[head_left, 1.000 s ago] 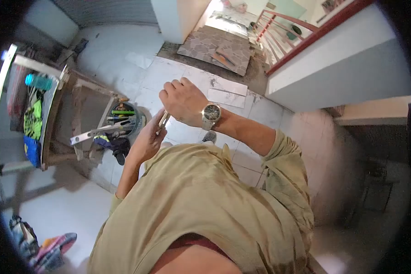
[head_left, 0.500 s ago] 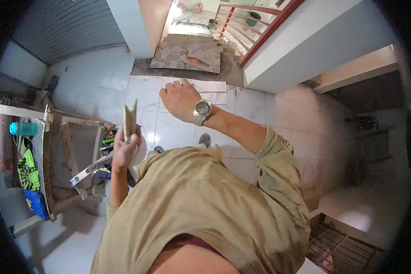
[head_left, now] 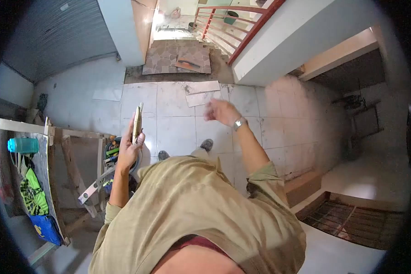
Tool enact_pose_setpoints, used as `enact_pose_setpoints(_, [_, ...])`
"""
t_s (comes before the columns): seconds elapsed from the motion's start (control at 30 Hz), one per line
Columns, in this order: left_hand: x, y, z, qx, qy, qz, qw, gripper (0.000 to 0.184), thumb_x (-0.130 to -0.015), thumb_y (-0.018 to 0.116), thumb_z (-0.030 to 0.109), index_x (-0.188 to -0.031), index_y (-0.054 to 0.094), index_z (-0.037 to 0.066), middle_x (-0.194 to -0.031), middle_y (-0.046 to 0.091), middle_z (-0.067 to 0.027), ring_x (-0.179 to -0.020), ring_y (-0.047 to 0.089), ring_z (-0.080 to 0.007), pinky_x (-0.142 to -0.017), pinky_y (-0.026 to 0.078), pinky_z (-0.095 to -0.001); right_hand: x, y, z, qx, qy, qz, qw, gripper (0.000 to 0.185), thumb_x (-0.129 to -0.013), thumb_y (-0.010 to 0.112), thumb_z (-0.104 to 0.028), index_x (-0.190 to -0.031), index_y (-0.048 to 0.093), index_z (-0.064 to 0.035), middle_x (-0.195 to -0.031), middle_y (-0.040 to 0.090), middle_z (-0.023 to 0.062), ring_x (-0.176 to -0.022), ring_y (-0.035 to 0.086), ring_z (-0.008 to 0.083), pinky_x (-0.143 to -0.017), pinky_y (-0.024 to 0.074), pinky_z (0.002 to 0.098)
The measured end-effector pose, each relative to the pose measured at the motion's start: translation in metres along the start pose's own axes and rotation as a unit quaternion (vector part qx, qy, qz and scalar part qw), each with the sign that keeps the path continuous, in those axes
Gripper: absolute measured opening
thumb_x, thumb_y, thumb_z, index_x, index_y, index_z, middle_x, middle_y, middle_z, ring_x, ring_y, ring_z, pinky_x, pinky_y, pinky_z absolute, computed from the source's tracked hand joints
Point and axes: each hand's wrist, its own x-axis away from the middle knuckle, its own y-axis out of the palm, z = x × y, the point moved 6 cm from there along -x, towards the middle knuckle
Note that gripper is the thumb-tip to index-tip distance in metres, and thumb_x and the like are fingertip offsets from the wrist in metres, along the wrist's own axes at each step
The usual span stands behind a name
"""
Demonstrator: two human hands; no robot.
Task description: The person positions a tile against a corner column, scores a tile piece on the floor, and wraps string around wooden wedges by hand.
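Note:
My left hand point(head_left: 129, 148) is closed around thin, flat, pale pieces point(head_left: 137, 124) held upright and seen edge-on; I cannot make out what they are. My right hand point(head_left: 221, 112), with a metal watch point(head_left: 239, 122) on its wrist, is over the tiled floor, a little blurred. Its fingers are loosely bent and apart, and nothing shows in them. Beyond this hand, pale cut tile strips point(head_left: 202, 87) lie on the floor. Beside my left forearm, a spirit level point(head_left: 90, 191) leans against a bucket of tools point(head_left: 112, 153).
A stone-patterned panel point(head_left: 160, 61) with an orange-handled trowel point(head_left: 188, 65) on it lies at the top of the stairs, beside a red railing point(head_left: 255, 31). On the left stands a wooden frame point(head_left: 18, 124) with a teal bottle point(head_left: 23, 145). A metal grate point(head_left: 351, 223) is at lower right.
My right hand has moved right and slightly down, away from my left hand, and its fingers have loosened. The left hand still holds the pieces, now turned more edge-on. The view has shifted.

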Motion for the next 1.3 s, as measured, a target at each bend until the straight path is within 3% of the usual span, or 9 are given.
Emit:
enact_pose_setpoints(0.07, [-0.001,-0.011,-0.003,0.046,0.006,0.004,0.999,0.064,-0.093,0.062,0.015,-0.15,0.032,0.014,-0.087,0.049,0.0031,-0.069,0.042,-0.006,-0.058,0.037,-0.0207,0.014,0.095,0.094,0.287,0.173,-0.038,0.941,0.042,-0.089,0.055,-0.039,-0.125,0.061,-0.0176,-0.128,0.057,0.0145,-0.116,0.054,0.0321,-0.098,0.0438,0.0502])
enact_pose_setpoints(0.1, [0.001,-0.016,-0.003,0.038,0.004,0.012,0.999,0.064,-0.094,0.062,0.015,-0.15,0.032,0.014,-0.087,0.049,0.0031,-0.069,0.042,-0.0059,-0.058,0.037,-0.0204,0.012,0.206,0.179,0.299,0.05,0.047,0.952,0.04,-0.088,0.057,-0.026,-0.127,0.059,-0.0179,-0.116,0.063,0.014,-0.109,0.058,0.0326,-0.093,0.0453,0.0482])
enact_pose_setpoints(0.23, [0.0,-0.018,-0.008,0.012,-0.015,0.052,0.998,0.063,-0.094,0.061,0.014,-0.15,0.033,0.013,-0.087,0.051,0.0029,-0.068,0.044,-0.0054,-0.057,0.039,-0.0196,0.107,0.285,0.211,0.067,0.178,-0.154,0.97,0.039,-0.089,0.057,-0.026,-0.126,0.06,-0.0169,-0.116,0.063,0.014,-0.108,0.058,0.032,-0.092,0.0456,0.0471])
enact_pose_setpoints(0.43, [-0.003,-0.006,-0.009,0.021,-0.035,0.061,0.997,0.061,-0.093,0.06,0.008,-0.148,0.035,0.012,-0.094,0.052,0.0023,-0.073,0.044,-0.0053,-0.06,0.038,-0.0193,0.175,0.281,0.254,-0.016,0.269,-0.203,0.941,0.037,-0.089,0.057,-0.027,-0.125,0.06,-0.0153,-0.116,0.063,0.0139,-0.107,0.058,0.031,-0.091,0.0461,0.0455])
enact_pose_setpoints(0.8, [-0.036,0.069,-0.016,0.073,-0.014,0.036,0.997,0.063,-0.093,0.061,0.013,-0.149,0.032,0.01,-0.105,0.054,-0.0012,-0.075,0.045,-0.0064,-0.062,0.041,-0.0213,0.165,0.212,0.285,0.008,0.244,-0.224,0.943,0.035,-0.09,0.057,-0.027,-0.122,0.061,-0.0124,-0.115,0.063,0.0138,-0.104,0.059,0.0293,-0.09,0.047,0.0425])
enact_pose_setpoints(0.93, [-0.042,0.089,-0.027,0.058,0.01,0.011,0.998,0.063,-0.093,0.062,0.016,-0.148,0.032,0.007,-0.12,0.055,-0.0079,-0.109,0.05,-0.0165,-0.097,0.04,-0.0314,0.158,0.189,0.288,0.028,0.238,-0.23,0.943,0.034,-0.09,0.057,-0.028,-0.12,0.061,-0.0113,-0.115,0.062,0.0137,-0.103,0.059,0.0286,-0.09,0.0473,0.0415])
enact_pose_setpoints(1.03, [-0.031,0.093,-0.031,0.084,0.009,0.022,0.996,0.064,-0.093,0.063,0.018,-0.148,0.033,0.005,-0.124,0.054,-0.0096,-0.117,0.048,-0.0179,-0.104,0.034,-0.0321,0.153,0.18,0.288,0.045,0.229,-0.24,0.942,0.034,-0.09,0.057,-0.028,-0.12,0.061,-0.0105,-0.114,0.062,0.0137,-0.102,0.059,0.0282,-0.089,0.0476,0.0406])
enact_pose_setpoints(1.17, [-0.025,0.088,-0.035,0.082,-0.004,0.033,0.996,0.063,-0.093,0.062,0.02,-0.148,0.033,0.006,-0.123,0.054,-0.0084,-0.114,0.048,-0.0168,-0.1,0.036,-0.0307,0.143,0.167,0.285,0.067,0.217,-0.251,0.941,0.034,-0.091,0.057,-0.028,-0.118,0.061,-0.0095,-0.114,0.062,0.0136,-0.101,0.059,0.0275,-0.089,0.0479,0.0396])
enact_pose_setpoints(1.3, [-0.02,0.077,-0.029,0.089,-0.01,0.06,0.994,0.063,-0.093,0.062,0.019,-0.148,0.034,0.009,-0.117,0.055,-0.0053,-0.099,0.051,-0.0127,-0.083,0.044,-0.0271,0.118,0.145,0.272,0.1,0.182,-0.257,0.944,0.033,-0.091,0.057,-0.028,-0.117,0.062,-0.0084,-0.114,0.062,0.0135,-0.1,0.06,0.0269,-0.088,0.0482,0.0385])
